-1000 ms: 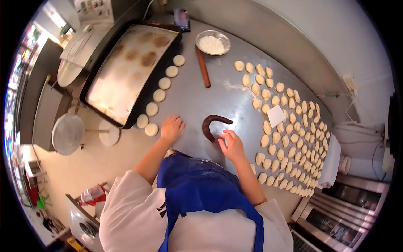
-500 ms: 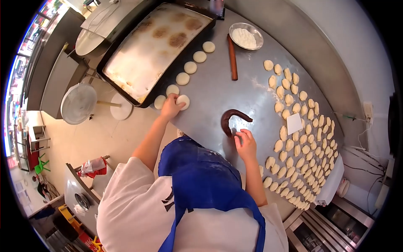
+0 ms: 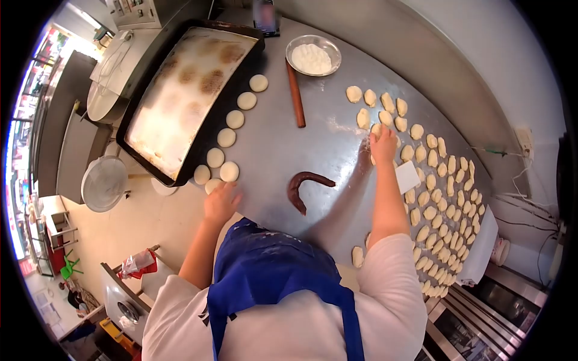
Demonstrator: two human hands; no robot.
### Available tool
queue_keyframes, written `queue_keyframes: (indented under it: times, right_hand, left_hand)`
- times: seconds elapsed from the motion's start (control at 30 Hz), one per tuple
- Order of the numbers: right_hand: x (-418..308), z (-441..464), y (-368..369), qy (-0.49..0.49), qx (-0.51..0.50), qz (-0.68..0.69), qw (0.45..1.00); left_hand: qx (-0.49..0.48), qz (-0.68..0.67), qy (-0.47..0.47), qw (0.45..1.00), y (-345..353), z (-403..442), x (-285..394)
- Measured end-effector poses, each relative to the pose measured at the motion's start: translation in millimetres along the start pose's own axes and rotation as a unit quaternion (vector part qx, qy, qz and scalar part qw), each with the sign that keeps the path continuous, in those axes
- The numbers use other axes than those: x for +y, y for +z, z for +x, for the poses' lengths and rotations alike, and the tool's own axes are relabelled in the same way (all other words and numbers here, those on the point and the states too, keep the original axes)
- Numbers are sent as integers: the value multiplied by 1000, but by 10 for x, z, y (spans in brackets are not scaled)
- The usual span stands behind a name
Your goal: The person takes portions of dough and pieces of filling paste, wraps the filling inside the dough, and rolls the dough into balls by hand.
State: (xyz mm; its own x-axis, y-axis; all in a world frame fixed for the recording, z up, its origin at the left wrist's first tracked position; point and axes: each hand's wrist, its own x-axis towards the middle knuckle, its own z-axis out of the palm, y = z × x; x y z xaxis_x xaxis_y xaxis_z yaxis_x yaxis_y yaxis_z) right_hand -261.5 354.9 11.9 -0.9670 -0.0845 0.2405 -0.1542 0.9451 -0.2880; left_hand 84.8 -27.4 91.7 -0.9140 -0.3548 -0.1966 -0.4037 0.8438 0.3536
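Observation:
My left hand [image 3: 221, 203] is at the table's near left edge, its fingers apart and touching a pale round dough disc [image 3: 213, 185]. Another disc [image 3: 229, 171] lies just above it, beside a curved row of similar discs. My right hand [image 3: 383, 145] reaches forward to the left part of a large group of small dough pieces [image 3: 430, 212], its fingers closed round one piece [image 3: 377, 130]. A dark brown curved roll [image 3: 295, 191] lies untouched on the steel table [image 3: 271, 144] between my hands. A white square scraper [image 3: 407, 177] rests right of my right wrist.
A large black-rimmed pan [image 3: 186, 99] stands at the left. A wooden rolling pin [image 3: 295, 96] lies below a metal bowl of white powder [image 3: 313, 58] at the back. A phone-like object [image 3: 265, 17] is at the back edge.
My right hand has moved from beside the brown roll forward and right to the small dough pieces. My left hand has let go of one disc and moved nearer to me, onto another. The view has shifted.

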Motion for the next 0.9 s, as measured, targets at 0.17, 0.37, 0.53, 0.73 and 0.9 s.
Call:
queue_keyframes:
  times: [0.17,0.37,0.53,0.73,0.9]
  right_hand:
    - [203,171,162,-31,-44,89,995]
    - [357,-103,134,-52,53,136,988]
    - [-82,-245,-208,165,168,422,876]
    - [-1187,-1450,-776,163,-99,693,695]
    - [-1780,-2101,-768,-153,-41,227,961]
  left_hand:
    - [-28,-9,-13,999,22,-190,88]
    - [-25,18,39,999,-21,-195,113]
    - [-88,-158,-32,983,-243,-95,443]
    - [-198,-706,-156,661,174,69,1043]
    - [-341,-823,-148,429,581,240,1286]
